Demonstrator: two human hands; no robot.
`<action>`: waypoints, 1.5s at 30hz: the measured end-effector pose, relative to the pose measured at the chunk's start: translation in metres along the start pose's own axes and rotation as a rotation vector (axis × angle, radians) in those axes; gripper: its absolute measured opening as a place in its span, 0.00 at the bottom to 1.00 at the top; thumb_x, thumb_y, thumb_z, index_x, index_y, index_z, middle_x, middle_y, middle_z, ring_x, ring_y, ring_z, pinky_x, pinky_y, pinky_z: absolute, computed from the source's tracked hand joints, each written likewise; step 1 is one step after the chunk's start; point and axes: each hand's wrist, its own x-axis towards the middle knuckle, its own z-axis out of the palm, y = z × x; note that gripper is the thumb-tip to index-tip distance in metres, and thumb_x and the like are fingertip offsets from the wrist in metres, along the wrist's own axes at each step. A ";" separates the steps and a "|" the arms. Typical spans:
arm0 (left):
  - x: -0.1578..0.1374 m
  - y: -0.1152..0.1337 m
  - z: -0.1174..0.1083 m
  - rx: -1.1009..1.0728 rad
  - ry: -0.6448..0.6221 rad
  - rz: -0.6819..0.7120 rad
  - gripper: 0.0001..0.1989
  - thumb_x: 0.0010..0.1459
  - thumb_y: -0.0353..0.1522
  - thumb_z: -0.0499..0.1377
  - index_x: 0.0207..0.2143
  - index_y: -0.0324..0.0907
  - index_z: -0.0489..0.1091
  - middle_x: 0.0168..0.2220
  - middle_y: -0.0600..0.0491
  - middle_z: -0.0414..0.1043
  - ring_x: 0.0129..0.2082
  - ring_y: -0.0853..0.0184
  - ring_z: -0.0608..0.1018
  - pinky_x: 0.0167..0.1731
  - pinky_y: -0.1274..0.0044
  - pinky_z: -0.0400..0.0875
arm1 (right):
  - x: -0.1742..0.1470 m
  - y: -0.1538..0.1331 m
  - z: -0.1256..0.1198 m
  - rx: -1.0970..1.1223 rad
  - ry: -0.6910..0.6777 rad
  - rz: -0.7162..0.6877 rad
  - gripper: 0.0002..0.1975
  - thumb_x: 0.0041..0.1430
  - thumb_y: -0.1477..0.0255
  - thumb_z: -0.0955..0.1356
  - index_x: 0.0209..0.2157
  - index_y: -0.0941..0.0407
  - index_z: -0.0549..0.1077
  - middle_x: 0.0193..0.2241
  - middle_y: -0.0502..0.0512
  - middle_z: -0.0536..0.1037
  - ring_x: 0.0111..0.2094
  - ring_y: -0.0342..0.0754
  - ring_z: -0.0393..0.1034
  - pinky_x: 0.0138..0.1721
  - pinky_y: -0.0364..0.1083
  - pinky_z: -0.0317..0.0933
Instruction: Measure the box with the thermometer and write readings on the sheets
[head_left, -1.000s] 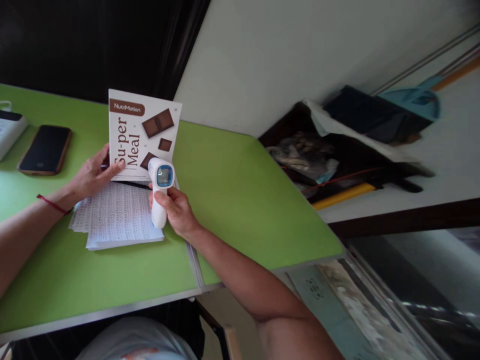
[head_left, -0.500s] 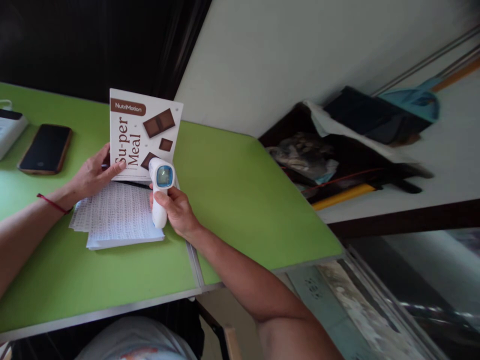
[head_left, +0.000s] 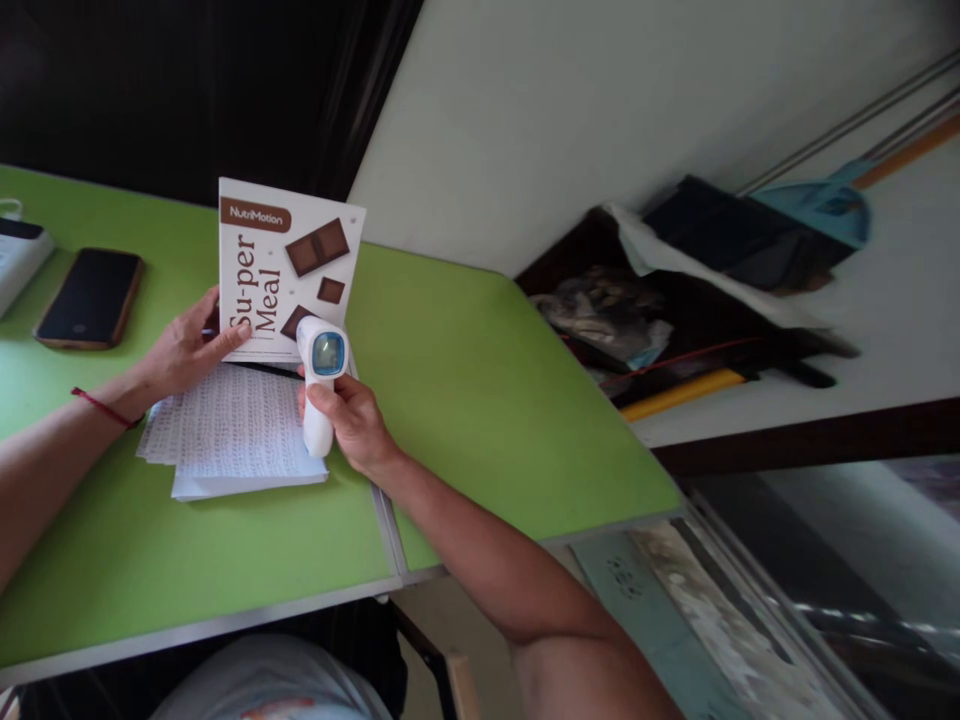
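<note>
My left hand (head_left: 191, 345) grips the lower left edge of a white box (head_left: 307, 295) printed with chocolate pieces and "Su-per Meal", its thumb on the front face. The box stands upright, its printed face toward me. In my right hand (head_left: 356, 420) is a white infrared thermometer (head_left: 319, 430) with a blue-framed screen, closed in around its handle. The thermometer's head overlaps the lower right corner of the box; whether they touch I cannot tell. Below both lies a stack of handwritten sheets (head_left: 244, 430). A dark, thin item, partly hidden, rests across the top of the papers.
A phone (head_left: 90, 298) lies on the green table (head_left: 465, 400), left of my hands. Beyond it is a white power strip (head_left: 19, 260) with a cable. Against the wall at right are a blue dustpan (head_left: 832, 205) and a dark heap of items (head_left: 600, 315).
The view has shifted very slightly. Both hands, the box and the thermometer keep their places relative to each other.
</note>
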 end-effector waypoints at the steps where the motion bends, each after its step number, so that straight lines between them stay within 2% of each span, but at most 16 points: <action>1: 0.000 0.000 0.000 0.000 0.006 0.000 0.26 0.58 0.50 0.56 0.52 0.43 0.65 0.45 0.47 0.75 0.43 0.57 0.77 0.39 0.73 0.74 | 0.000 0.000 0.000 -0.007 0.001 0.000 0.19 0.46 0.54 0.73 0.33 0.54 0.71 0.22 0.45 0.67 0.23 0.41 0.61 0.26 0.45 0.57; 45: 0.001 0.001 0.000 -0.020 0.004 -0.004 0.27 0.56 0.52 0.56 0.51 0.44 0.65 0.44 0.47 0.75 0.41 0.57 0.78 0.36 0.73 0.74 | -0.002 0.001 0.001 -0.074 0.024 0.016 0.21 0.46 0.51 0.72 0.32 0.54 0.71 0.24 0.47 0.69 0.25 0.42 0.63 0.27 0.45 0.61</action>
